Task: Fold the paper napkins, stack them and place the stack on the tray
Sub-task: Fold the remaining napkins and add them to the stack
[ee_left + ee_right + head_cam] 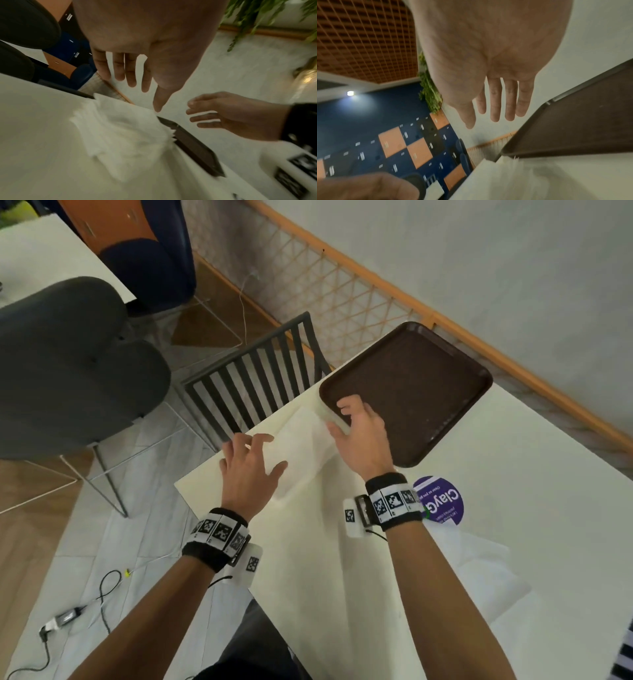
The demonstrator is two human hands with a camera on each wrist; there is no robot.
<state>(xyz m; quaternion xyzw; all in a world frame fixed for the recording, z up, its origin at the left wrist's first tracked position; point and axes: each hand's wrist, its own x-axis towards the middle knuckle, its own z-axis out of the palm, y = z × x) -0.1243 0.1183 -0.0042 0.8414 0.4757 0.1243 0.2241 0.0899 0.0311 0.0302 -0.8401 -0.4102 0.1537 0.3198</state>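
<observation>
Beside the brown tray [428, 392], a folded stack of white napkins [301, 446] lies on the table [342, 577], both the left hand [248, 470] and the right hand [363, 436] spread empty above it, seemingly poised to lift it across.

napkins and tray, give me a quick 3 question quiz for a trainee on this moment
1. True or false: the napkins lie on the tray.
2. Which hand hovers nearer the tray? A) left hand B) right hand
3. Fill in: both hands have ____ fingers and hold nothing.

Key:
1. False; they lie on the table beside the tray.
2. B
3. open
</observation>
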